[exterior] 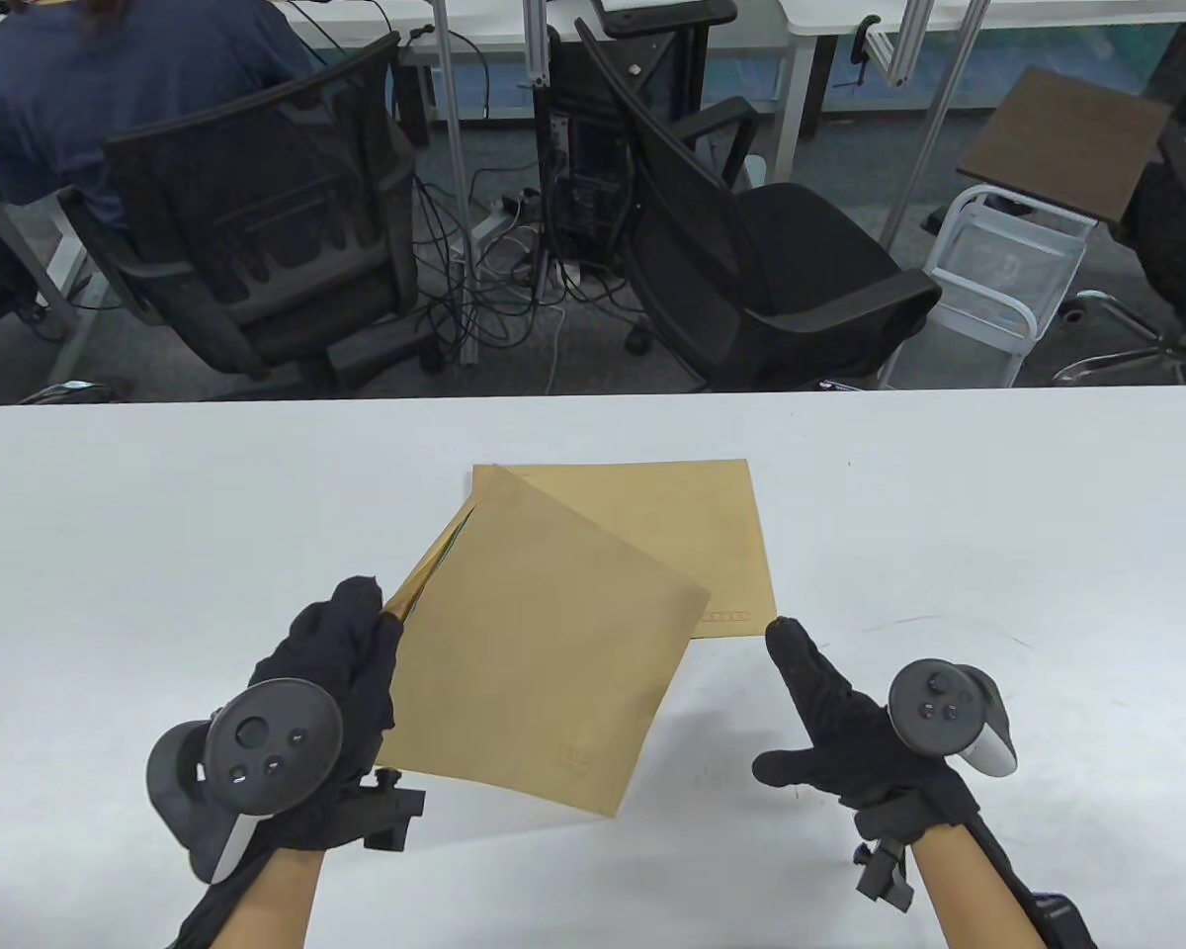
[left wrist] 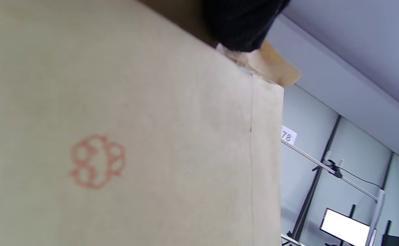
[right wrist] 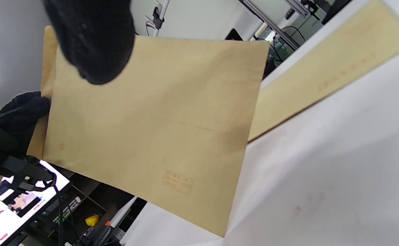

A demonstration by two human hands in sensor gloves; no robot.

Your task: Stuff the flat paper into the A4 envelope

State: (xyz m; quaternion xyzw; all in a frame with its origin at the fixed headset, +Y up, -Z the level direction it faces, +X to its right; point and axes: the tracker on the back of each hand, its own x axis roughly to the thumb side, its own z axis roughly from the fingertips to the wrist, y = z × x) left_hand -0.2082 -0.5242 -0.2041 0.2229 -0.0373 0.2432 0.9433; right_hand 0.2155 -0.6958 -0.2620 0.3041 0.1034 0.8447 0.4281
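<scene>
Over the white table (exterior: pixel 158 514), in the table view, the left hand (exterior: pixel 336 692) grips a brown envelope (exterior: pixel 544 672) by its left edge and holds it lifted and tilted, its far corner overlapping a second brown envelope (exterior: pixel 692 534) that lies flat on the tabletop. A thin pale edge shows in the held envelope's open side near the fingers; whether it is the paper I cannot tell. The right hand (exterior: pixel 840 732) hovers to the right with fingers spread wide, index pointing toward the flat envelope's near corner, holding nothing.

In the left wrist view, the held envelope (left wrist: pixel 117 136) fills most of the frame, a red round stamp (left wrist: pixel 97 161) on its face, and a gloved fingertip (left wrist: pixel 243 24) presses its top edge beside a folded flap.

In the right wrist view, a dark fingertip (right wrist: pixel 93 41) hangs before the raised envelope (right wrist: pixel 151 130), apart from it. The left hand (right wrist: pixel 11 126) pinches its far edge, and the flat envelope (right wrist: pixel 332 75) lies on the table (right wrist: pixel 322 171) behind.
</scene>
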